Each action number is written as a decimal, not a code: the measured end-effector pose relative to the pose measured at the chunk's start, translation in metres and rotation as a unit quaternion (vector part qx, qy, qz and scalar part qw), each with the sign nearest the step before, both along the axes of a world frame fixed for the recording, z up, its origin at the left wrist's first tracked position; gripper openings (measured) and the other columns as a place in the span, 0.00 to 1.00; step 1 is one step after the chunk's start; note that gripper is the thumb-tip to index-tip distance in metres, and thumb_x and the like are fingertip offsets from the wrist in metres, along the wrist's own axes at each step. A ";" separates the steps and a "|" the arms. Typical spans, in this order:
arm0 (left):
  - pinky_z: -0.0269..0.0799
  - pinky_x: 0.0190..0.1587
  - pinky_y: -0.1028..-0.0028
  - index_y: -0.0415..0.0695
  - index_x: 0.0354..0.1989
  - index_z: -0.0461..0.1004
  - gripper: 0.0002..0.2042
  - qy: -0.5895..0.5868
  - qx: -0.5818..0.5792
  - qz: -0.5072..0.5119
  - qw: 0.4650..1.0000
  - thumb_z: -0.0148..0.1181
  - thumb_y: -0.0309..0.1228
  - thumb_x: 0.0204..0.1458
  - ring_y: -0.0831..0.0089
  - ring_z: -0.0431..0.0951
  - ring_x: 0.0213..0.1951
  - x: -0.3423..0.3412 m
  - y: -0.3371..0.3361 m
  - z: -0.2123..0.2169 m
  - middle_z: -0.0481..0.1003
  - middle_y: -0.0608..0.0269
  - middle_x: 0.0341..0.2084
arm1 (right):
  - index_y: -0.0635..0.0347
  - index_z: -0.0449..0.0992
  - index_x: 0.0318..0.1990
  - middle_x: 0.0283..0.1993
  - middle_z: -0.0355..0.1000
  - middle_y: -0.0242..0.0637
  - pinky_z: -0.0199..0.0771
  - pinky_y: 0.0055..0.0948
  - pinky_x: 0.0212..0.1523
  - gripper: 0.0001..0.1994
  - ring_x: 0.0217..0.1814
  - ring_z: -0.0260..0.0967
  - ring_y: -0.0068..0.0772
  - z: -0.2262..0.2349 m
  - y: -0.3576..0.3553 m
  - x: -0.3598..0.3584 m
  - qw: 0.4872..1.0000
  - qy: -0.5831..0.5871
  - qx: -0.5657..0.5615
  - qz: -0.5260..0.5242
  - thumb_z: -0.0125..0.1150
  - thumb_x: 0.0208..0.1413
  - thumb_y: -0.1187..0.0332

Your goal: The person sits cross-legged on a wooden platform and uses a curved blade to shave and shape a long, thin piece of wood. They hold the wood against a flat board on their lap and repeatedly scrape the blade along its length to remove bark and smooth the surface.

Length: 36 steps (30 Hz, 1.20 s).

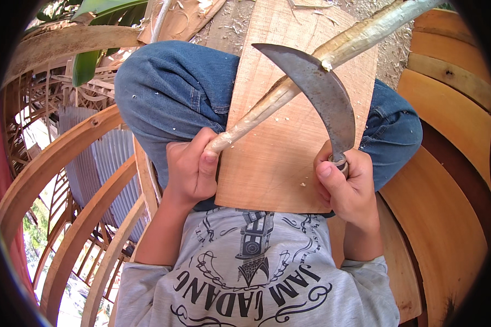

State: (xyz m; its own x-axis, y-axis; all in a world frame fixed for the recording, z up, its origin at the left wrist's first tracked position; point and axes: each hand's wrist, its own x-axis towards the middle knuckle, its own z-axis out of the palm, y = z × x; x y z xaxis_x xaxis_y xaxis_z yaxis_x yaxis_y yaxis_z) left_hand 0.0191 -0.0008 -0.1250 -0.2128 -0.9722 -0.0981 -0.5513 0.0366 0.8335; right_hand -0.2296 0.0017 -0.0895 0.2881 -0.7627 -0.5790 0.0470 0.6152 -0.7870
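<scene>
While a flat wooden board (pixel 289 147) rests across the seated person's denim-clad knees (pixel 174 92) as a work surface, the left hand (pixel 191 171) is closed tightly around the near end of a long peeled stick (pixel 311 68), apparently to steady it at a slant over the board. The right hand (pixel 349 188) is wrapped around the handle of a curved sickle-like knife (pixel 322 90), its blade edge meeting the stick, seemingly for shaving. Curved wooden ribs (pixel 65 158) surround the seat. No containers are visible.

One head-worn fisheye view looks steeply down, close over the lap and wooden board (pixel 289 136).
</scene>
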 end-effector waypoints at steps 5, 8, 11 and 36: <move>0.50 0.15 0.76 0.40 0.19 0.63 0.26 -0.001 -0.001 -0.003 1.000 0.35 0.49 0.61 0.76 0.60 0.11 0.000 0.000 0.000 0.56 0.68 0.10 | 0.64 0.72 0.29 0.17 0.57 0.18 0.46 0.17 0.18 0.07 0.19 0.49 0.09 0.004 -0.001 0.002 0.999 -0.015 0.037 -0.018 0.60 0.56 0.70; 0.53 0.16 0.74 0.40 0.21 0.65 0.23 -0.004 -0.011 -0.009 1.000 0.37 0.46 0.61 0.72 0.63 0.11 0.002 0.000 -0.001 0.57 0.65 0.10 | 0.65 0.72 0.29 0.16 0.59 0.19 0.48 0.18 0.17 0.08 0.20 0.50 0.09 0.010 -0.011 0.009 0.992 0.068 -0.038 0.096 0.61 0.55 0.69; 0.59 0.16 0.70 0.40 0.24 0.69 0.18 -0.007 -0.019 -0.020 1.000 0.42 0.40 0.60 0.64 0.68 0.11 0.003 -0.002 -0.001 0.60 0.61 0.08 | 0.66 0.73 0.30 0.18 0.64 0.24 0.55 0.17 0.20 0.07 0.22 0.55 0.09 -0.001 0.002 0.016 0.990 0.066 -0.091 0.084 0.62 0.54 0.70; 0.60 0.15 0.71 0.42 0.23 0.69 0.12 -0.013 -0.007 -0.029 0.999 0.55 0.36 0.53 0.63 0.69 0.10 0.004 -0.003 0.001 0.62 0.62 0.07 | 0.65 0.73 0.28 0.15 0.60 0.20 0.50 0.14 0.19 0.05 0.19 0.53 0.07 -0.010 0.006 0.021 0.948 0.255 -0.180 -0.064 0.63 0.51 0.74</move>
